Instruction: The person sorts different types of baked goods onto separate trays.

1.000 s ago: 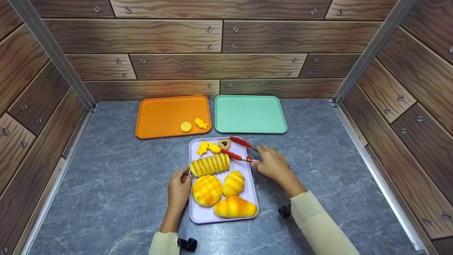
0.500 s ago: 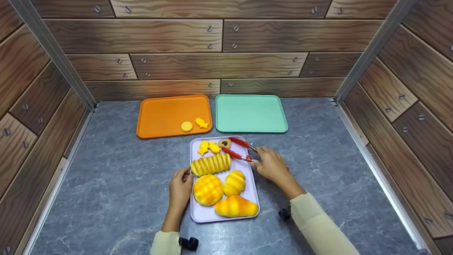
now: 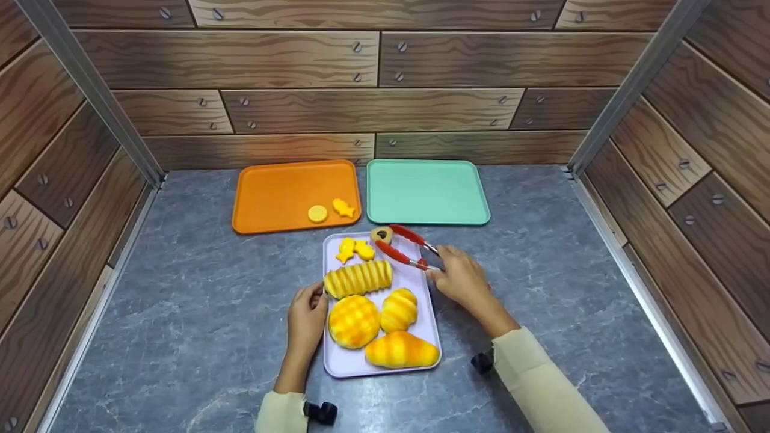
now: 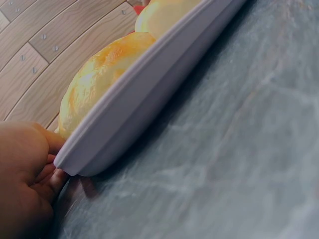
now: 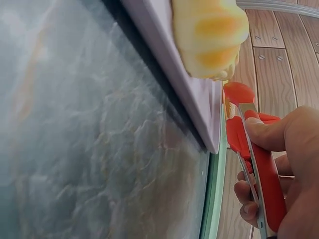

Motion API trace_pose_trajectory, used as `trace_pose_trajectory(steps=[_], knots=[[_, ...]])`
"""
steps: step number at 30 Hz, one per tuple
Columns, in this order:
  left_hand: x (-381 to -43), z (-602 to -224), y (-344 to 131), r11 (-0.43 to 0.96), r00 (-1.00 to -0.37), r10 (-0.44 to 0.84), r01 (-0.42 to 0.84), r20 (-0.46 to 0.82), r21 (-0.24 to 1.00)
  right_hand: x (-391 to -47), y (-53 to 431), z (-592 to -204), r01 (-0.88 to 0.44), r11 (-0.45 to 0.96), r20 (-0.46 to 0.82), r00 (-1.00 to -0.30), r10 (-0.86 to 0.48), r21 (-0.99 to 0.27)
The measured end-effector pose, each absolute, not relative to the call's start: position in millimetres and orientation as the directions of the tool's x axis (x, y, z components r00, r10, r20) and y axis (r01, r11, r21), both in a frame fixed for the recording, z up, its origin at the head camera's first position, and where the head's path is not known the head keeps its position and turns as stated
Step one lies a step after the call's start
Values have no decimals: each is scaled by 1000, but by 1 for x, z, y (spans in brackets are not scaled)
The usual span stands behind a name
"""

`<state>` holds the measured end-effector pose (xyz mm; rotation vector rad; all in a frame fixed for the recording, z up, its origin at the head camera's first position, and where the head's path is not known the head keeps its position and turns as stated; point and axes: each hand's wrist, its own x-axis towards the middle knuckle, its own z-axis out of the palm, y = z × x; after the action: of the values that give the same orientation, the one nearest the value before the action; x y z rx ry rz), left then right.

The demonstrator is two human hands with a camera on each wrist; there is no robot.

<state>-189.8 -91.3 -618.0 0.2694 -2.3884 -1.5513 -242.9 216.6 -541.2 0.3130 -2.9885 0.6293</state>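
My right hand [image 3: 462, 276] grips red-tipped tongs [image 5: 266, 184] over the far right of the lilac tray [image 3: 415, 276]. A round brown cookie [image 3: 378, 232] with a dark heart centre lies between the tong tips, overlapping the tray's far rim in the head view. My left hand [image 3: 308, 314] pinches the tray's left edge, thumb and fingers at the rim in the left wrist view. On the tray are two yellow fish-shaped pieces [image 3: 346, 249], a ridged long bread [image 3: 358, 279], a round bun [image 3: 354, 322], a small roll [image 3: 399, 310] and a croissant-like bread [image 3: 402, 350].
An orange tray [image 3: 271, 198] behind to the left bears a round yellow cracker [image 3: 317, 213] and a yellow fish piece [image 3: 343, 208]. Beside it lies a mint green tray [image 3: 427, 192]. Wood-patterned walls [image 3: 301, 111] enclose the grey marbled table [image 3: 198, 300] on three sides.
The tongs have moved slightly away from me, and the cookie has shifted with them from inside the tray to its far rim. My left hand stays on the tray edge.
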Motion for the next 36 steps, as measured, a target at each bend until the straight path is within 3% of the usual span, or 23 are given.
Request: trace_pose_trajectory(steps=[11, 23, 36], knots=[[-189, -619, -94, 410, -942, -308, -3, 135, 912, -261, 184, -533, -248, 875, 195, -964, -180, -417], [-189, -616, -92, 384, -947, -305, -22, 104, 923, -285, 137, -518, -258, 866, 153, -965, -212, -429], [-189, -616, -92, 403, -948, -299, -24, 107, 915, -301, 100, -521, -186, 865, 63, -982, -177, -466]])
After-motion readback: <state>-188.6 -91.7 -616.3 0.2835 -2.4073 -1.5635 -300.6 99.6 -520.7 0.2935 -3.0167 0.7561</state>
